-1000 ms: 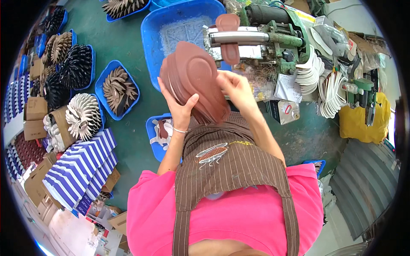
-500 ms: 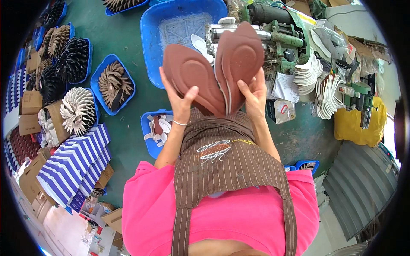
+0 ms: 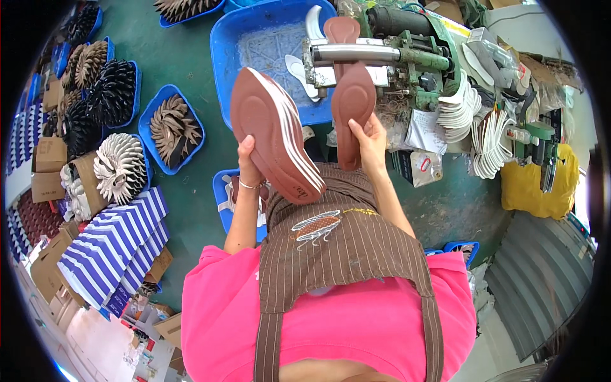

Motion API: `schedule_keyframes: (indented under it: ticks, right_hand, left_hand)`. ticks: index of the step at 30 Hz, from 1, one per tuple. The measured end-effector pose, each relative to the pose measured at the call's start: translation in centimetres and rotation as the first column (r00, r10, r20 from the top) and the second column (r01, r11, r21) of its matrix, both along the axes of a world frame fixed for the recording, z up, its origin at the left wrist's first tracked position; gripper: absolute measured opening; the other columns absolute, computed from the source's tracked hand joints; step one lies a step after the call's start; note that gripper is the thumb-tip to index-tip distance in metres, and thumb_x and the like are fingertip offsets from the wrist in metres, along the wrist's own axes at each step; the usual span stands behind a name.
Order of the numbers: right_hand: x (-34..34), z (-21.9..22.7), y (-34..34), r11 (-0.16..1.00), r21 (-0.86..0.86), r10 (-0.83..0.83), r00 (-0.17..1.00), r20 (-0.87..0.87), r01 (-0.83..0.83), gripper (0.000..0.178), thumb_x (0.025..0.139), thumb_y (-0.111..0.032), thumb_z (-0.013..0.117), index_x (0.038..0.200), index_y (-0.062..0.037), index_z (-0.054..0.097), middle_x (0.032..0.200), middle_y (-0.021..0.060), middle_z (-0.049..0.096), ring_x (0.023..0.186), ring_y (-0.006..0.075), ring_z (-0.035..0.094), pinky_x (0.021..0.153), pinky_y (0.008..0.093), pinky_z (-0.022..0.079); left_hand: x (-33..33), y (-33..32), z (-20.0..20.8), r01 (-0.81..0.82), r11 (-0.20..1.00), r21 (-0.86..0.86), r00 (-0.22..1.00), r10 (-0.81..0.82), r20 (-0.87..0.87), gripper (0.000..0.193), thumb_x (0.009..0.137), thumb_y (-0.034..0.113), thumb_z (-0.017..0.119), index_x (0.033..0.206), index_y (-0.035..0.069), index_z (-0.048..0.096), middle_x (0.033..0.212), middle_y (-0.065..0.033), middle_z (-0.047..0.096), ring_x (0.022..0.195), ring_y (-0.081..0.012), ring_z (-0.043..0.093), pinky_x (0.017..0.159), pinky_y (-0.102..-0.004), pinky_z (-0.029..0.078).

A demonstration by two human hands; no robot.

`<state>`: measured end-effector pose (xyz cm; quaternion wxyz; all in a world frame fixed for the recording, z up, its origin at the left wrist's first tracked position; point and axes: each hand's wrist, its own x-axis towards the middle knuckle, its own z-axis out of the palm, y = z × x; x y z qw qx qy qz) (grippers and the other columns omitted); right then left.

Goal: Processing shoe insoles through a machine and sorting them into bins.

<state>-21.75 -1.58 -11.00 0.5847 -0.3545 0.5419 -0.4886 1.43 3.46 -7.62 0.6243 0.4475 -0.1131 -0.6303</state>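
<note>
My left hand (image 3: 249, 162) is closed round a stack of brown insoles (image 3: 262, 121), tilted so their layered white edges show on its right side. In my right hand (image 3: 371, 143), the thumb presses on a brown insole (image 3: 351, 105) held upright just below the roller machine (image 3: 414, 57). Another brown insole (image 3: 342, 29) shows above the machine's shiny metal roller (image 3: 356, 53). Whether it joins or overlaps the held one behind the roller, I cannot tell. A white insole-shaped piece (image 3: 298, 71) lies in the large blue tub (image 3: 223, 70) beyond my hands.
Blue baskets of fanned insoles (image 3: 170, 127) stand on the green floor at left, near a striped blue-and-white cover (image 3: 114, 251). White insole stacks (image 3: 458, 114) lie right of the machine, above a yellow sack (image 3: 538, 184). A small blue basket (image 3: 223, 216) sits beside my left forearm.
The insoles fanned between both hands have parted: the stack is in my left hand, lower and tilted, while my right hand holds a brown insole. A brown insole now shows above the roller.
</note>
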Motion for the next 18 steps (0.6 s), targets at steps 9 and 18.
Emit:
schedule_keyframes:
  ticks: [9,18]
  right_hand:
    - [2.8,5.8,-1.4,0.925,0.086,0.374,0.927,-0.034,-0.370,0.053,0.076,-0.031,0.072,0.112,0.0029,0.054,0.079,0.0066,0.063,0.062,0.0143,0.059,0.057,0.0268,0.049]
    - [3.0,9.1,0.7,0.940,0.044,0.332,0.871,-0.362,-0.340,0.059,0.060,-0.014,0.081,0.108,0.0010,0.051,0.096,0.0152,0.063,0.091,0.0204,0.062,0.079,0.0312,0.050]
  left_hand:
    - [-3.0,-2.4,1.6,0.108,0.983,-0.151,0.760,0.016,0.649,0.099,0.067,0.032,0.073,0.140,-0.001,0.016,0.135,-0.0179,0.033,0.123,-0.0274,0.038,0.102,-0.0367,0.032]
    - [-3.6,-1.1,2.4,0.179,0.979,-0.101,0.602,-0.028,0.798,0.127,0.060,0.044,0.082,0.143,0.003,-0.006,0.143,-0.0223,0.019,0.130,-0.0302,0.028,0.107,-0.0375,0.025]
